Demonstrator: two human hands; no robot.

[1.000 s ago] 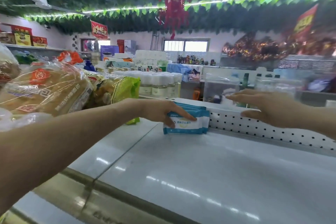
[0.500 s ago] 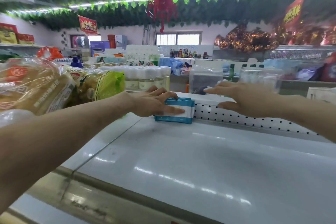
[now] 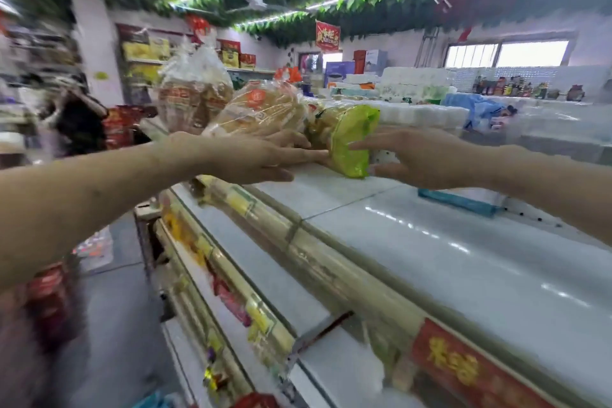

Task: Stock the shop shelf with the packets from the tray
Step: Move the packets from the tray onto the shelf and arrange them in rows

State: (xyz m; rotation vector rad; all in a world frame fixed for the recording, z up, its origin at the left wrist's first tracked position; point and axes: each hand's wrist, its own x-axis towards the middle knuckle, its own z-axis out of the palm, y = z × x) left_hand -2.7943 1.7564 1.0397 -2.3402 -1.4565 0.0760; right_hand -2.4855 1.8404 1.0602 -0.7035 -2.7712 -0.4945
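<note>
On the white top shelf [image 3: 430,258], near its perforated back rail, the blue packet [image 3: 460,203] lies flat, just under the right forearm, and neither hand touches it. To its left lies a green-ended bread bag [image 3: 351,142], with more bread bags [image 3: 261,109] beyond it. Both hands reach for the green-ended bag with straight, unclenched fingers. The left hand [image 3: 261,159] is at its lower near edge, and the right hand [image 3: 420,159] has its fingertips against the green end. Neither hand grips anything. A yellowish edge strip [image 3: 331,265] runs along the shelf front.
</note>
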